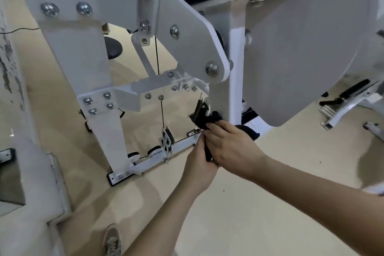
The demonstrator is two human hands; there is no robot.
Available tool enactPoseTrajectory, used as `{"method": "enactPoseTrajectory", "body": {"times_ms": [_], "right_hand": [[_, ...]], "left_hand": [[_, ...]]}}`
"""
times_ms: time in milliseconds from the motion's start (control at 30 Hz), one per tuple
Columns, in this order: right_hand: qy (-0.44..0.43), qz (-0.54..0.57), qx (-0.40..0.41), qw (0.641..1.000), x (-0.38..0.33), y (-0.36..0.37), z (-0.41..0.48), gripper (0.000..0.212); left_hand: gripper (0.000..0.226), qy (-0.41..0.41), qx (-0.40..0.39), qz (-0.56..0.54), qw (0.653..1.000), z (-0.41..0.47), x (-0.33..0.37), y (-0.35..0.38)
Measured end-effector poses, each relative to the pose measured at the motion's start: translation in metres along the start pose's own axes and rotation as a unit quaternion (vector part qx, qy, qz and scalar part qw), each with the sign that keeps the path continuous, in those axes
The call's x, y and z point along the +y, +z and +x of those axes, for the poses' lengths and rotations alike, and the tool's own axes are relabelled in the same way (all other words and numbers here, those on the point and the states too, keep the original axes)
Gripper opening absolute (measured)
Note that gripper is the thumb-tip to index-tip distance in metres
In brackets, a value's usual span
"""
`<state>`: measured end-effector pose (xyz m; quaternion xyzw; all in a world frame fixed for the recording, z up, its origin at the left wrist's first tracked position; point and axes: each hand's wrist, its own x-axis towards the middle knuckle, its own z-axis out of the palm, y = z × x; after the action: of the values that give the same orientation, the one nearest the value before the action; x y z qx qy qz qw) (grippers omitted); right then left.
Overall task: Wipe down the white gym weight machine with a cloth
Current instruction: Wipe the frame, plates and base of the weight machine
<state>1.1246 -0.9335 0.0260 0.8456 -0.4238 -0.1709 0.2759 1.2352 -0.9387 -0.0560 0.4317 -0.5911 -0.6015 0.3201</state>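
The white gym weight machine (87, 52) fills the upper view, with bolted plates, a large rounded side panel (307, 48) and an upright post (235, 81). A black cloth (204, 119) is bunched low against the post's foot. My right hand (230, 143) grips the cloth from above, fingers curled over it. My left hand (200, 167) sits just below and holds a hanging tail of the same cloth. Part of the cloth shows behind my right hand at the post's base.
A low white base rail (153, 159) with small pulleys and a thin black cable (162, 110) runs left of my hands. A black round stool (113, 49) stands behind the frame. Another machine's foot (340, 110) lies at right. My shoe (112, 241) is on the beige floor.
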Motion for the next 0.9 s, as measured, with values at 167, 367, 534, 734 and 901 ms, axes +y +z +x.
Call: {"method": "enactPoseTrajectory", "body": {"times_ms": [167,367,534,734,901], "right_hand": [[0.117,0.197,0.158,0.961,-0.022,0.019,-0.035,0.037],[0.358,0.347,0.268,0.824,-0.056,0.054,-0.067,0.031],[0.475,0.413,0.221,0.745,-0.043,0.068,-0.064,0.038],[0.519,0.439,0.253,0.688,-0.090,0.045,-0.056,0.038],[0.476,0.502,0.197,0.695,-0.109,0.017,-0.024,0.031]], "left_hand": [[0.033,0.053,0.091,0.023,0.994,-0.023,-0.007,-0.002],[0.039,0.301,0.140,0.292,0.897,-0.023,0.014,0.007],[0.064,0.351,0.080,0.533,0.766,-0.005,0.031,0.022],[0.036,0.261,0.040,0.375,0.888,-0.015,0.015,0.005],[0.023,0.155,0.071,0.321,0.932,-0.019,0.002,-0.042]]}}
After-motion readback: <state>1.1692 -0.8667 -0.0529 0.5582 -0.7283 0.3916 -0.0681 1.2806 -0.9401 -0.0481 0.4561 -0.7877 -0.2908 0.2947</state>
